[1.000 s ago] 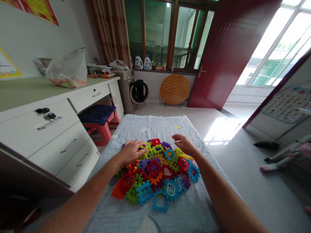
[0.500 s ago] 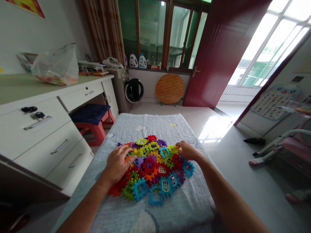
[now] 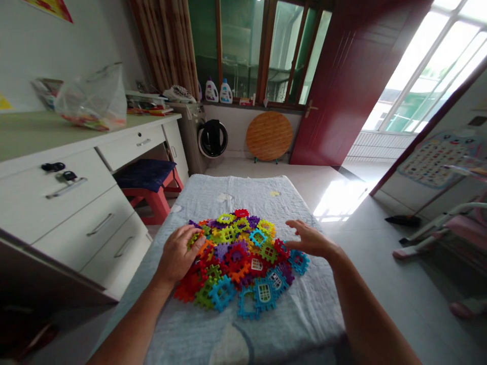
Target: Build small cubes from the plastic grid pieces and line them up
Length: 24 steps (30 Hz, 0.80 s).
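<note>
The pile of coloured plastic tiles (image 3: 239, 258) lies in a loose heap on the pale blue cloth (image 3: 243, 190), a little nearer than the cloth's middle. Its notched pieces overlap, and a few blue ones jut from the near edge of the pile.

The left hand (image 3: 178, 256) rests palm down on the pile's left edge. The fingers are spread and lie flat over orange and green pieces, gripping none. The right hand (image 3: 310, 239) is at the pile's right edge, open and flat with the fingers stretched toward the heap. It holds nothing, and whether it touches the nearest red and blue pieces cannot be told.

Beyond the pile a wide stretch of cloth is bare apart from two small marks. In front of the pile a narrower bare strip runs to the cloth's near edge. Left and right of the pile only slim margins are left before the cloth drops off.

Left of the pile, across a gap of floor, stands a white desk with drawers (image 3: 76, 203), with a red stool (image 3: 152, 195) tucked under it. Right of the pile is open tiled floor (image 3: 380, 263). Far beyond the pile a round wooden board (image 3: 269, 136) leans on the wall.
</note>
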### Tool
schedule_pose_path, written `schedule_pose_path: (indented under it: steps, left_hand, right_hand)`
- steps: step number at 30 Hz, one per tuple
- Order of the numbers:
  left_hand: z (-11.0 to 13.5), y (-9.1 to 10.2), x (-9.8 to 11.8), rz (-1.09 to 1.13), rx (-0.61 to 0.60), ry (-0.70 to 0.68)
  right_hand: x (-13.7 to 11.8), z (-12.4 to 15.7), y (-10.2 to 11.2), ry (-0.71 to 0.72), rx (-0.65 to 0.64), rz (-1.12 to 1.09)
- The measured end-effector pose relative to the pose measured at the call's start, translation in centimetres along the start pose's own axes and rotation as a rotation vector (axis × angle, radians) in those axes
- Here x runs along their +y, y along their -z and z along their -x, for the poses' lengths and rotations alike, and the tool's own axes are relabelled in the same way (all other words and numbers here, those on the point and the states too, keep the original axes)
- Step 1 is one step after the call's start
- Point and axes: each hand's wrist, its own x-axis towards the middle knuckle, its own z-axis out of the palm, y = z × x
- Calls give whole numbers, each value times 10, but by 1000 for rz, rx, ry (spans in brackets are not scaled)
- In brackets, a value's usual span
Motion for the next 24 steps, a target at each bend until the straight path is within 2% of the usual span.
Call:
schedule_pose_path:
  steps: [4, 7, 13, 17, 21, 24]
  left_hand:
    - [0, -3, -1, 4, -42, 34]
    - [1, -5, -1, 31, -51, 41]
    - [1, -5, 1, 92, -49, 58]
    - [0, -2, 1, 89, -16, 64]
    - [0, -1, 0, 81, 5, 52]
    - [0, -2, 0, 76, 10, 42]
  right_hand:
    - [-2, 34, 0, -24, -120, 71]
    - [-7, 38, -10, -13, -133, 99]
    - [-19, 9, -17, 87, -68, 58]
    - [-20, -1, -19, 61, 68, 72]
    - [-35, 15, -26, 57, 168, 158]
    - [-64, 36, -40, 199, 107, 173]
